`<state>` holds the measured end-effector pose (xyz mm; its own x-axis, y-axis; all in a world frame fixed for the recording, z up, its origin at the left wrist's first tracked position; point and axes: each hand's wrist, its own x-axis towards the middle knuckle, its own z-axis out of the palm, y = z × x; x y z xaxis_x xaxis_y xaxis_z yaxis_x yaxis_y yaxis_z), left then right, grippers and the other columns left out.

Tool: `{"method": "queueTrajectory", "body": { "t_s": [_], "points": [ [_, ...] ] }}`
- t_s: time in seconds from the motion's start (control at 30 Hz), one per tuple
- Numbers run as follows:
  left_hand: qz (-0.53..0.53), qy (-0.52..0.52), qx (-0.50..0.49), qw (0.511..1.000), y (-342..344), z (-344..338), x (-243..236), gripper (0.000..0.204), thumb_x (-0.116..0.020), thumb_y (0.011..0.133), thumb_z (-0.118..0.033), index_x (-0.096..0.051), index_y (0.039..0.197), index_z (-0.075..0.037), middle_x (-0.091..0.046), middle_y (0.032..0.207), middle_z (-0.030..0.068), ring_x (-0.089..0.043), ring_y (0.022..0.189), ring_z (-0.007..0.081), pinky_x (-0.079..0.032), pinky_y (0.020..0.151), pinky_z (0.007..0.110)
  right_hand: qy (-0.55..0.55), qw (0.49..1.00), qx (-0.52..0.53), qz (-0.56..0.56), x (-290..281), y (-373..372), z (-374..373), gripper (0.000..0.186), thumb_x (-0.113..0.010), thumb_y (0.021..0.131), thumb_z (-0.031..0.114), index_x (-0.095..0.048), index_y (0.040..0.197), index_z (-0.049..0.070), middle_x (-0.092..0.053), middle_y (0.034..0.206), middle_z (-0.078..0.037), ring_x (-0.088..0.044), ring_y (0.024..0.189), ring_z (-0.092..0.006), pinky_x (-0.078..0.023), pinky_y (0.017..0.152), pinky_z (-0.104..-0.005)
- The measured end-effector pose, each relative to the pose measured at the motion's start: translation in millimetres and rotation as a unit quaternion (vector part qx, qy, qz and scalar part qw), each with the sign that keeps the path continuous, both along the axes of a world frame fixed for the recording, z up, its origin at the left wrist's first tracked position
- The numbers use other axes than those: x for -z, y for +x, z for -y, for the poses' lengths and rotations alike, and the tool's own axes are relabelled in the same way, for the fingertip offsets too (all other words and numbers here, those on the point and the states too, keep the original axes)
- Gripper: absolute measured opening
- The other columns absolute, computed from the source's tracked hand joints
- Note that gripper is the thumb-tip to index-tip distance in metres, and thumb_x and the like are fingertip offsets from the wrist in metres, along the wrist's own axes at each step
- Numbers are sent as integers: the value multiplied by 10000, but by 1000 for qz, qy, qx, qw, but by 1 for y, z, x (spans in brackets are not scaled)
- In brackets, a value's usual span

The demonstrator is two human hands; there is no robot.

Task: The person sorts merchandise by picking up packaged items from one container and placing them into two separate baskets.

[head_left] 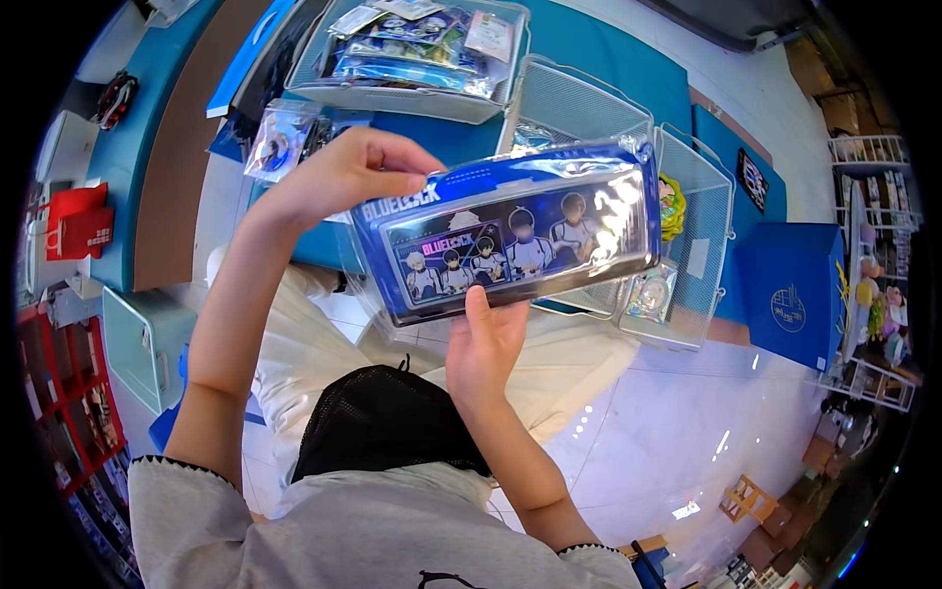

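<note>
Between my hands is a flat, oblong blue case [549, 162] in shiny see-through wrap, with cartoon figures on its front. It is tilted, its right end higher. My left hand [353, 175] pinches the wrap at the upper left edge, fingers bent over the top. From below, my right hand [488, 344] supports the case; its thumb presses on the front, and the other fingers are hidden behind. Beyond the case stands a white mesh basket [579, 88], partly covered by it. A small packet [280, 142] with a cartoon print lies beside my left hand.
A mesh basket [392, 98] full of flat packets stands at the far side. Another mesh basket [702, 260] on the right holds a yellow-green item [671, 208] and a round packaged piece [651, 293]. A blue box [790, 285] stands farther right, a pale green bin [147, 344] at left.
</note>
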<state>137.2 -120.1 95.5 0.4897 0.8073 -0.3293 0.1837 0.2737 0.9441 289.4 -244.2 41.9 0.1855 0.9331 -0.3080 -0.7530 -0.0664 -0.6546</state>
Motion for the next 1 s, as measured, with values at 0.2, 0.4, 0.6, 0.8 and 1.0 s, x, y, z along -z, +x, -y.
{"method": "queueTrajectory", "body": {
  "t_s": [0.2, 0.4, 0.6, 0.8, 1.0],
  "points": [
    [-72, 84, 66, 992, 17, -5, 3, 164, -527, 771, -50, -584, 911, 13, -593, 766, 33, -521, 705, 71, -417, 644, 196, 13, 1000, -4, 20, 20, 9, 6, 432, -467, 797, -36, -276, 1180, 22, -418, 1132, -94, -422, 1035, -163, -358, 887, -320],
    [-228, 151, -80, 959, 64, 36, 44, 78, -462, 828, -79, -485, 818, -5, -489, 623, 18, -443, 586, 51, -362, 512, 205, -18, 993, 23, 113, 21, 33, 3, 555, -489, 820, 70, -151, 1252, -20, -340, 1199, -120, -351, 1077, -166, -271, 926, -289],
    [-160, -96, 0, 982, 123, 62, 51, 141, -458, 833, -107, -470, 936, -11, -518, 653, 49, -533, 648, 102, -432, 573, 233, 18, 955, 139, 263, 40, 161, -34, 594, -513, 775, 8, -195, 1274, -40, -394, 1179, -136, -410, 1050, -182, -314, 911, -284],
    [-231, 291, 208, 905, 152, 68, 92, 391, -592, 707, -127, -448, 1055, -24, -541, 972, 136, -520, 907, 267, -426, 750, 341, -37, 896, 84, 435, 64, 364, -90, 528, -470, 747, -78, -288, 1241, -39, -450, 1130, -154, -503, 916, -171, -398, 791, -249],
    [-313, 396, 275, 818, 163, 66, 141, 367, -553, 653, -73, -484, 1011, -34, -535, 1007, 101, -548, 871, 249, -451, 732, 330, -137, 768, -231, 581, 147, 362, -121, 527, -525, 758, 42, -266, 1214, -12, -435, 1130, -223, -458, 1023, -269, -364, 854, -330]
  ]
}}
